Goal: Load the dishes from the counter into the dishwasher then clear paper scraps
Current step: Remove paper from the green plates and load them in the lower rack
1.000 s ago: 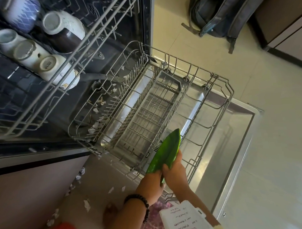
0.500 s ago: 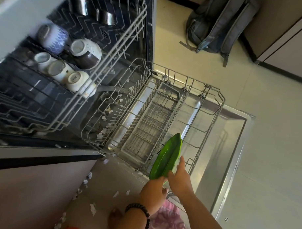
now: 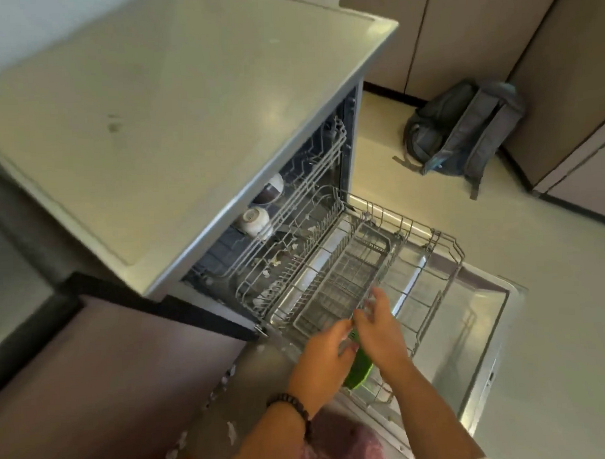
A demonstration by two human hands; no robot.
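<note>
The green plate (image 3: 360, 368) stands on edge in the near corner of the pulled-out lower rack (image 3: 447, 246) of the open dishwasher. It is mostly hidden between my hands. My left hand (image 3: 323, 360), with a dark bead bracelet on the wrist, curls its fingers against the plate's left side. My right hand (image 3: 378, 329) is just right of the plate, fingers spread above its top edge. White paper scraps (image 3: 275, 262) lie in the rack's far side, and more scraps (image 3: 230, 432) on the floor by the cabinet.
Upturned cups (image 3: 256, 219) sit in the upper rack (image 3: 313, 175) under the grey countertop (image 3: 153, 131). The dishwasher door (image 3: 476, 329) lies flat to the right. A grey backpack (image 3: 462, 129) leans against the cabinets (image 3: 563, 83) beyond it.
The view has risen and pulled back, so the countertop now fills the left. The green plate has dropped lower into the rack's near corner, and my right hand's fingers have spread off it.
</note>
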